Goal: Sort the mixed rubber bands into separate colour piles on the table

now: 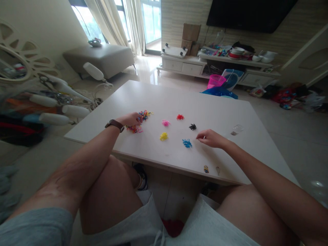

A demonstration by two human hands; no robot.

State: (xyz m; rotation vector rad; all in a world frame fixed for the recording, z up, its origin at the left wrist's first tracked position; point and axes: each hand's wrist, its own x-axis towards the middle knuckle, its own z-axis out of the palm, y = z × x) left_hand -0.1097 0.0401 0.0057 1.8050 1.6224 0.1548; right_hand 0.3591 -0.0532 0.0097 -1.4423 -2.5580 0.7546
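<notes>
My left hand (133, 119), with a dark watch on the wrist, is at a mixed-colour pile (145, 115) of what look like small rubber bands. Its fingers are closed, and what they pinch is too small to see. Nearer me lies another mixed part of the pile (135, 129). My right hand (209, 138) hovers or rests just right of the blue bands (187, 143), fingers curled together; I cannot make out anything in them. Sorted by colour between my hands are pink bands (165, 123), red bands (180, 117), yellow bands (163, 136) and black bands (192, 126).
On the white table (153, 95), a small clear plastic box (236, 130) lies to the right. A yellow cartoon figure (206, 169) and a small clear piece (217, 170) are by the front edge. A pink basket (216, 81) stands beyond the far edge.
</notes>
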